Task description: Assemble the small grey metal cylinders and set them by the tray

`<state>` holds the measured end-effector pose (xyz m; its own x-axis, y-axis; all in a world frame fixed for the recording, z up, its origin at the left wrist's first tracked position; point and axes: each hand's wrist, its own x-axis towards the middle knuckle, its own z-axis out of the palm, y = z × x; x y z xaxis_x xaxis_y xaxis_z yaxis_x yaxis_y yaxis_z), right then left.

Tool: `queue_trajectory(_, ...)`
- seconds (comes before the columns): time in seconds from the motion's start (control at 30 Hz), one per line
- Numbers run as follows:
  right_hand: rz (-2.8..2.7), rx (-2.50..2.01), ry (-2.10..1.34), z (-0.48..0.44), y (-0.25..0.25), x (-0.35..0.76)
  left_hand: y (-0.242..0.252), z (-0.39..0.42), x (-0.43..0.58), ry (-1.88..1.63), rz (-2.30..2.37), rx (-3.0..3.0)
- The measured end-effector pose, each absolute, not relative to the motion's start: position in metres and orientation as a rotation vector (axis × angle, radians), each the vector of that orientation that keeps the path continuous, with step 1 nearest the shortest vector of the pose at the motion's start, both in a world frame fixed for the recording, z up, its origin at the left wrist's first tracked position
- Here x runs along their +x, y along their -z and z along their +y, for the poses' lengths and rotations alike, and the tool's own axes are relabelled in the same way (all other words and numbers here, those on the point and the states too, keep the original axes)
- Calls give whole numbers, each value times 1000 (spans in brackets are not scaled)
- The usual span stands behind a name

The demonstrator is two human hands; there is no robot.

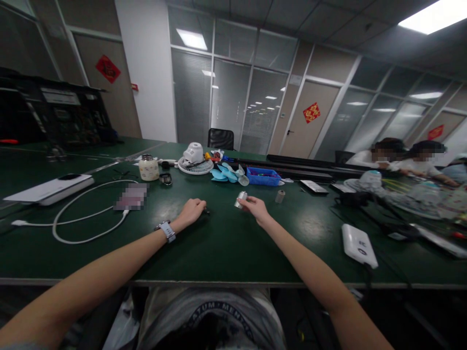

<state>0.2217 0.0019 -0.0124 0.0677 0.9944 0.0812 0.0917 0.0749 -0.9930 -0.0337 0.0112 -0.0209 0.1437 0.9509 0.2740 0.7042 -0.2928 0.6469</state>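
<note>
On the green bench (219,257), two bare hands up over its middle, a silver cylinder in the right and a dark piece in the left.
Right hand (257,210): grip closed, fingertips pinching the silver cylinder (241,199), which tilts slightly. Left hand (191,211): grip curled shut around a small dark piece (207,211), only its tip showing; what it is, cannot tell. For good handling, I'd keep the pinch light, on the cylinder's side, ends uncovered, and turn it with the fingers rather than the wrist. Edges and room: near bench edge runs below the forearms, with room to move between it and the hands. Beyond the cylinder, the blue tray (263,176) and pale-blue fan blades (226,173) limit reach; a second cylinder (280,196) stands near the right hand, easily knocked.
</note>
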Motion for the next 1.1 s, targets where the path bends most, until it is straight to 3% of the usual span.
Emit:
queue_trajectory(0.13, -1326, -1538, -335, 33, 23, 269, 22, 12, -33, -917, 1579, 2089)
queue_trajectory(0.3, -1321, -1754, -30, 58, 37, 311, 25, 14, -33, -880, 1519, 2179)
queue_trajectory(0.57, -1354, -1867, 4, 65, 43, 315, 23, 10, -33, -889, 1532, 2150)
queue_trajectory(0.73, -1467, -1627, 237, 36, 27, 276, 23, 12, -33, -979, 1627, 2034)
queue_trajectory(1.1, -2443, -1074, -225, -36, 24, 151, 28, 17, -37, -1050, 1704, 1974)
